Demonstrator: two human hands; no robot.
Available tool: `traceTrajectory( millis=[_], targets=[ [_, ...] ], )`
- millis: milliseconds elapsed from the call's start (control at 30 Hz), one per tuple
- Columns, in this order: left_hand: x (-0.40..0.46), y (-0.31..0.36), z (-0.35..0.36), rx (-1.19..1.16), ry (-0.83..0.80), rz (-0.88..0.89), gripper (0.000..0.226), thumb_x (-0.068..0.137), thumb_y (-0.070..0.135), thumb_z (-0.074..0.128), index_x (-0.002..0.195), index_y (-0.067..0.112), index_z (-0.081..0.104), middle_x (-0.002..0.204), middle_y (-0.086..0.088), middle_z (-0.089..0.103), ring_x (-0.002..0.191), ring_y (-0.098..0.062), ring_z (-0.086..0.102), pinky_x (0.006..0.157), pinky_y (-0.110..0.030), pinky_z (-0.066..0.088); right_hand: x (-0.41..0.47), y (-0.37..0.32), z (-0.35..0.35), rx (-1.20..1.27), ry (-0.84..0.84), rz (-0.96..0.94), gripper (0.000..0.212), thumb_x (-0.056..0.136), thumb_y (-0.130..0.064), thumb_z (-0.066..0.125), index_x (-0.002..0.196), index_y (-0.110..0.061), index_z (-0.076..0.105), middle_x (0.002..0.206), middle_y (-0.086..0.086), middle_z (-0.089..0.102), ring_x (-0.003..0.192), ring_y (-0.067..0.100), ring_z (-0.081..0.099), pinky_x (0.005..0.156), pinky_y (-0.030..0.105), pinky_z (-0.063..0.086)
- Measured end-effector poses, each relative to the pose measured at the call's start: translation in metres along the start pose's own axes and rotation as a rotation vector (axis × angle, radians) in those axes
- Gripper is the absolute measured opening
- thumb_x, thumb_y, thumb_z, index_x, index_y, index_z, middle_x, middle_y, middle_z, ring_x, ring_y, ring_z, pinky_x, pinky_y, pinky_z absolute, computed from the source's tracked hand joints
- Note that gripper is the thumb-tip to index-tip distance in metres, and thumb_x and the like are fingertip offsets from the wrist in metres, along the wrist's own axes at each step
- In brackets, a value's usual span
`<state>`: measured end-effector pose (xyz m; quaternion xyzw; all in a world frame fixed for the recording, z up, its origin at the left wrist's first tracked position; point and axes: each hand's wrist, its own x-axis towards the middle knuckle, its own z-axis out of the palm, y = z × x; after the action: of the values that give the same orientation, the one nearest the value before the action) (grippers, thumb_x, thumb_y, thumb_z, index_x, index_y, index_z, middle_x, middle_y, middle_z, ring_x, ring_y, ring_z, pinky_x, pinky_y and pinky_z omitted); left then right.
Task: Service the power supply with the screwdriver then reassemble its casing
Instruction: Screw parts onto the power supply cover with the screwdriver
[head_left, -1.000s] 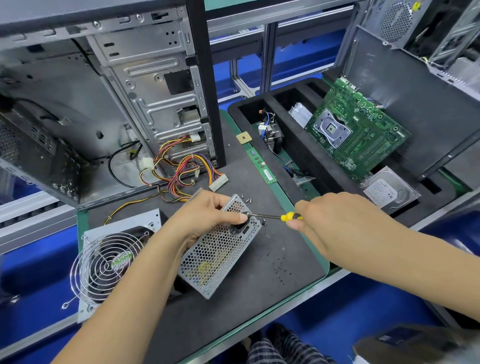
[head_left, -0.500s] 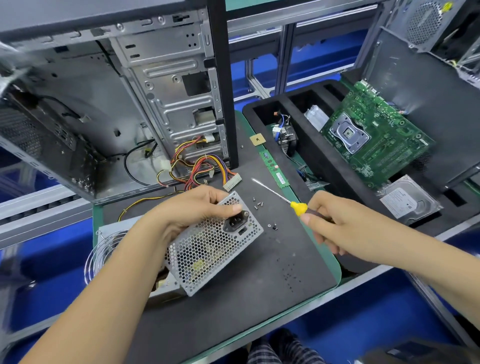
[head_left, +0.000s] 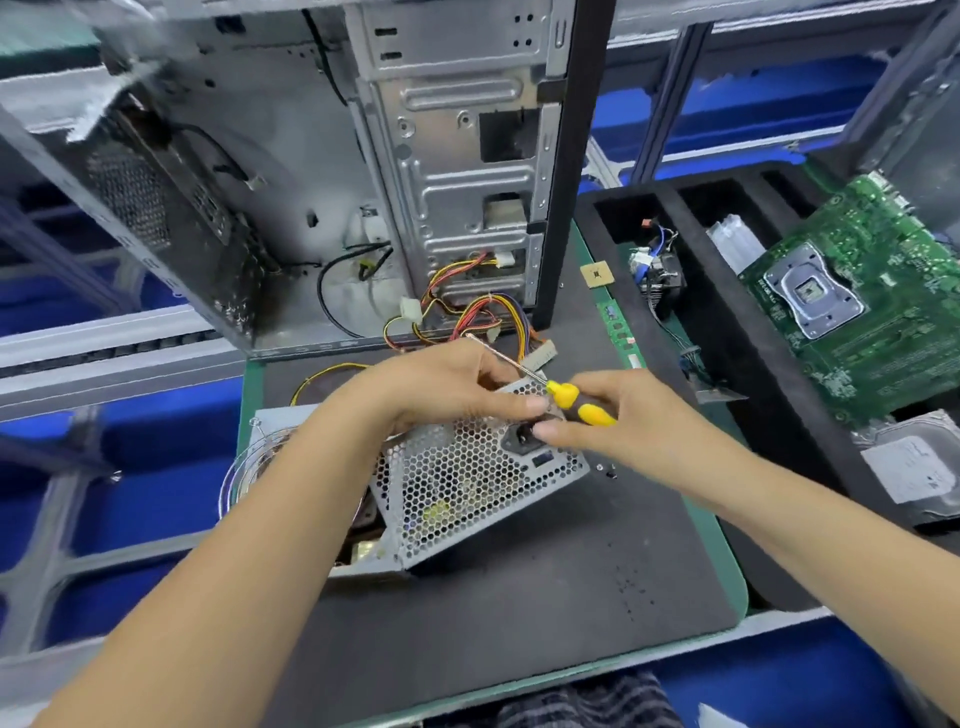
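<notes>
- At desk centre, the right hand (head_left: 634, 421) grips the screwdriver (head_left: 563, 397), now swung back, tip at 10 o'clock.
- Left hand (head_left: 447, 387) holds the power supply (head_left: 467, 478) casing.
- Likely fitting a screw by fingers; loose screws (head_left: 605, 469) at 3 o'clock.

Both forearms are extended inward from the lower corners until the left hand (head_left: 457, 384), fingers curled and thumb laid flat, is met almost tip to tip by the right hand (head_left: 623, 421), whose fingers are wrapped round a yellow-handled screwdriver (head_left: 574, 400).
</notes>
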<state>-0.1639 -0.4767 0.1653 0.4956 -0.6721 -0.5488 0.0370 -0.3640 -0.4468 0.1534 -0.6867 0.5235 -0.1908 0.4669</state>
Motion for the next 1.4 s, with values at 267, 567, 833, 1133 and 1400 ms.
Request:
traceTrajectory(
  millis=[267,567,833,1133,1400],
  targets=[
    [-0.023,-0.011,0.011,0.104,0.249,-0.05,0.046,0.094,0.043,0.058,0.067,0.005,0.055,0.058,0.001,0.033,0.052,-0.012,0.028,0.054,-0.03,0.022,0.005,0.011,0.008,0.227,-0.12,0.038,0.021,0.089,-0.032,0.063,0.095,-0.012,0.065,0.061,0.006,0.041,0.041,0.01,0.03,0.039,0.017,0.025],
    [-0.023,-0.02,0.025,0.001,0.302,0.02,0.054,0.091,0.043,0.062,0.081,-0.009,0.058,0.064,-0.008,0.028,0.058,-0.019,0.024,0.051,-0.03,0.015,-0.001,0.016,0.02,0.349,-0.046,0.007,0.018,0.091,-0.033,0.058,0.1,-0.021,0.067,0.056,-0.003,0.028,0.041,0.008,0.026,0.038,0.016,0.024],
    [-0.02,-0.023,0.023,0.019,0.312,0.033,0.051,0.086,0.047,0.063,0.085,-0.005,0.068,0.062,-0.01,0.038,0.057,-0.019,0.028,0.054,-0.032,0.015,0.0,0.017,0.022,0.348,0.002,0.01,0.017,0.09,-0.031,0.06,0.1,-0.02,0.069,0.053,-0.009,0.027,0.041,0.005,0.024,0.038,0.016,0.023],
    [-0.018,-0.024,0.024,-0.02,0.295,0.035,0.059,0.083,0.048,0.062,0.088,-0.011,0.065,0.066,-0.01,0.042,0.061,-0.018,0.031,0.057,-0.031,0.02,0.001,0.018,0.023,0.279,-0.008,-0.093,0.005,0.09,-0.025,0.062,0.095,-0.025,0.063,0.049,-0.021,0.047,0.044,0.0,0.041,0.044,0.005,0.031],
    [-0.019,-0.026,0.025,0.005,0.281,0.054,0.064,0.076,0.054,0.059,0.084,-0.009,0.064,0.06,-0.008,0.039,0.053,-0.016,0.028,0.048,-0.029,0.017,0.0,0.019,0.023,0.32,-0.042,-0.136,0.017,0.092,-0.018,0.06,0.109,-0.021,0.06,0.063,-0.025,0.057,0.055,-0.005,0.052,0.048,0.004,0.036]
  ],
)
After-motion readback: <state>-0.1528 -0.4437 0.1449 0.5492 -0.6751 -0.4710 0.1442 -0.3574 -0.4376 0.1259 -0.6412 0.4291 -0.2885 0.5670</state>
